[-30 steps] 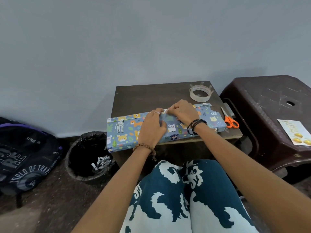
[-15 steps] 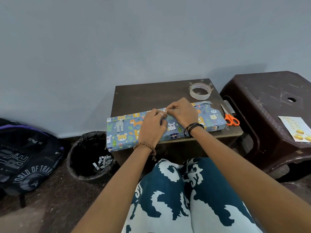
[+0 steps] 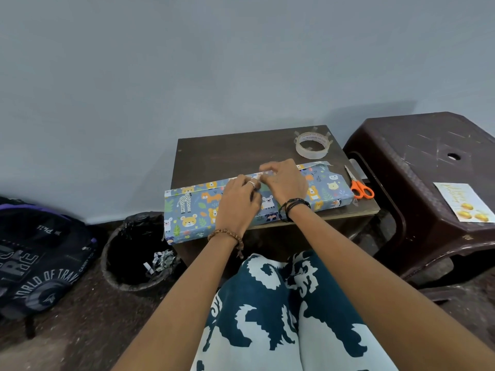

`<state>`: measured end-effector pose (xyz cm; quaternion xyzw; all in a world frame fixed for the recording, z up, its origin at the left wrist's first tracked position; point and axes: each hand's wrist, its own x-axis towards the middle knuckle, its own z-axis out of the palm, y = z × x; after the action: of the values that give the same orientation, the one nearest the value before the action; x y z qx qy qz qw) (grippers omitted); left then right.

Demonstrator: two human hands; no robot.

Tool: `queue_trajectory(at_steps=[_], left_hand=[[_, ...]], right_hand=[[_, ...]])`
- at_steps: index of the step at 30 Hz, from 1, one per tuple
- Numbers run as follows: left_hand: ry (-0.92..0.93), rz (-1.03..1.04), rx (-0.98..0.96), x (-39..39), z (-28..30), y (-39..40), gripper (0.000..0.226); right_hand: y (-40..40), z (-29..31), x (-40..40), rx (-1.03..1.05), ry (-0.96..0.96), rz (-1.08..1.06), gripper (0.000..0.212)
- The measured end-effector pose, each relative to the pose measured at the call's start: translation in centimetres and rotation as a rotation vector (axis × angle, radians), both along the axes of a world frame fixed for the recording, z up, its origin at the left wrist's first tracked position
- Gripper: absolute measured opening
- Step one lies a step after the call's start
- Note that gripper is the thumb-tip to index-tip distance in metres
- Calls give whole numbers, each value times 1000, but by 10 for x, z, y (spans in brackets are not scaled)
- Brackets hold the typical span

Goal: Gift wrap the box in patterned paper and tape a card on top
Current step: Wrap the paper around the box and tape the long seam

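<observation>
A long box wrapped in blue animal-patterned paper (image 3: 192,210) lies across the small dark table (image 3: 235,153), its left end overhanging the edge. My left hand (image 3: 238,202) rests flat on the top of the box, pressing the paper. My right hand (image 3: 286,180) is beside it with fingers pinched at the paper seam on the far edge, on what looks like a small piece of clear tape. A roll of clear tape (image 3: 312,144) stands at the table's back right. The yellow-and-white card (image 3: 466,202) lies on the brown plastic stool (image 3: 417,162) to the right.
Orange-handled scissors (image 3: 360,187) lie at the table's right edge. A black bin (image 3: 134,253) with paper scraps stands on the floor to the left, and a dark backpack (image 3: 40,258) beyond it. A blue-grey wall is close behind the table.
Both hands stay at the seam; the fingers of my right hand have shifted slightly along the far edge. The view has tilted a little.
</observation>
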<state>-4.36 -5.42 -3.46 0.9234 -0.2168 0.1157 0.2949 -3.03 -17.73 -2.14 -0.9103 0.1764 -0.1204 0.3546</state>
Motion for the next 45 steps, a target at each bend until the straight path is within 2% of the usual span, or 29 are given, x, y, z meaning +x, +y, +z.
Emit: queue_trajectory(at_steps=[3,6,11,15,17,21,23,25,28,30,33,36,41,45], left_hand=[[2,-5,-7,-2,1,0,17],[0,-8,-10,-1,0,1,17],[7,-22,-19,-1,1,2,19],[-35,-50,63,1,-5,6,25],[-56,-53,124,2,-7,7,30],[-105,-98,201,1,-4,6,32],[-71,-110,245,2,-4,6,32],[17,-103,262,3,-2,3,42],[115,-128,311,5,11,-4,72],[140,-181,416,12,24,-14,90],[302,-244,574,28,40,-32,112],[413,-312,718,38,42,-44,121],[330,-322,813,34,45,-50,116],[153,-361,1015,36,66,-48,124]], right_hand=[[-6,6,2,53,38,-27,43],[-5,7,5,58,66,-52,47],[-4,3,11,33,70,-107,44],[-2,-3,12,1,45,-126,29],[-4,-5,11,68,5,-121,29],[-10,-2,-6,346,-86,-56,37],[-12,-3,-22,391,-133,-14,38],[-16,-6,-37,371,-178,-12,37],[-23,-10,-48,328,-227,-75,37],[-27,-9,-51,362,-261,-124,35],[-32,-9,-53,427,-299,-182,36],[-42,-9,-56,459,-345,-241,32],[-57,-9,-63,466,-359,-294,21],[-68,10,-68,334,-333,-161,28]])
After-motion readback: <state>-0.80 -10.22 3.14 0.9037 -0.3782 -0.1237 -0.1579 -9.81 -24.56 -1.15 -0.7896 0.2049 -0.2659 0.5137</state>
